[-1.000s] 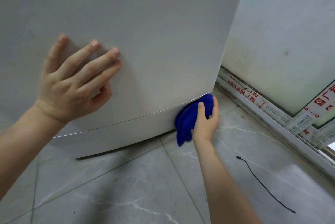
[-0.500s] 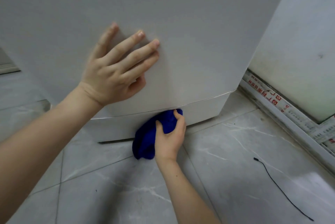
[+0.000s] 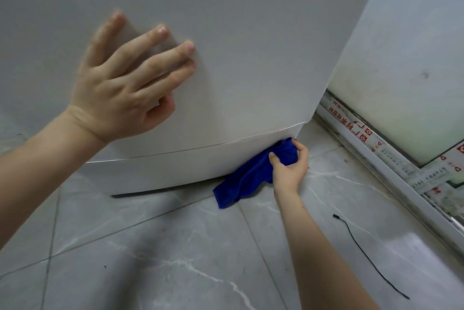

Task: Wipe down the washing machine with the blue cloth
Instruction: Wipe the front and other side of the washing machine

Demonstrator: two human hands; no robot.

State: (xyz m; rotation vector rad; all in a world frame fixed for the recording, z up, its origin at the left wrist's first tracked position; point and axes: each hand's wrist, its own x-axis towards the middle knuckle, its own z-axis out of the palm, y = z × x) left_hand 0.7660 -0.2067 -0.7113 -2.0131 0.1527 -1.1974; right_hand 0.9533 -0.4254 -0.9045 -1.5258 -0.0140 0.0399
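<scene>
Presses left hand [image 3: 120, 93] flat on washing machine [image 3: 251, 46] front, fingers straight, tips blurred. Grips bunched blue cloth [image 3: 251, 176] in right hand [image 3: 288, 171] at the machine's bottom right corner. Loses the machine's top beyond the frame edge.

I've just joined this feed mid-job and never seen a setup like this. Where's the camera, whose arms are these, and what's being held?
No robot is involved: the camera sits on a person's head, looking forward and down, so both bare arms reach in from below. The left hand lies open, fingers spread, against the white panel of the washing machine. The right hand grips a crumpled bright blue cloth and presses it to the machine's lower base strip near its right corner; the cloth's loose end trails down to the grey marbled floor tiles. A thin black cord lies on the floor, near a white frame with red-printed film.
</scene>
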